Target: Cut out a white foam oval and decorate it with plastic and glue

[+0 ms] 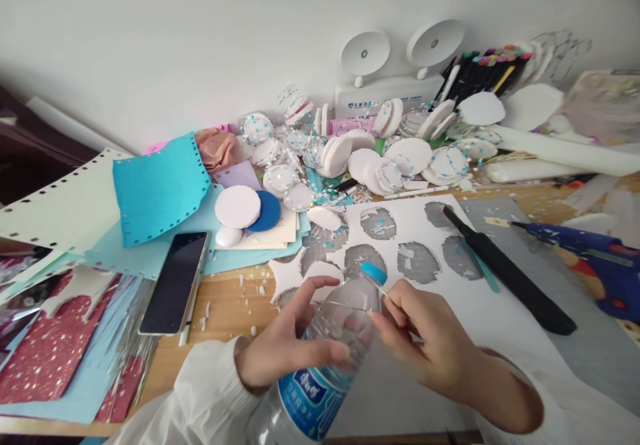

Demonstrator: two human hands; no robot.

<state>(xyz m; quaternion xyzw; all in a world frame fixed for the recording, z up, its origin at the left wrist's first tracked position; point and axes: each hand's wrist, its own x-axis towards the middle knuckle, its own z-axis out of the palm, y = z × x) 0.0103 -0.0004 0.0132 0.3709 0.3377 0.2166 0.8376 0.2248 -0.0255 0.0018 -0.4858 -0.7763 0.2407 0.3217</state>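
Note:
My left hand is wrapped round a clear plastic water bottle with a blue label and a blue cap. The bottle lies tilted, its cap pointing away from me over a white foam sheet with several round holes cut in it. My right hand is pinched against the bottle's shoulder just below the cap. A thin pin-like thing seems to sit between its fingers, too small to name.
A black phone lies at the left beside turquoise felt and red patterned paper. White foam discs are heaped at the back. A black knife-like tool and a blue glue gun lie at the right.

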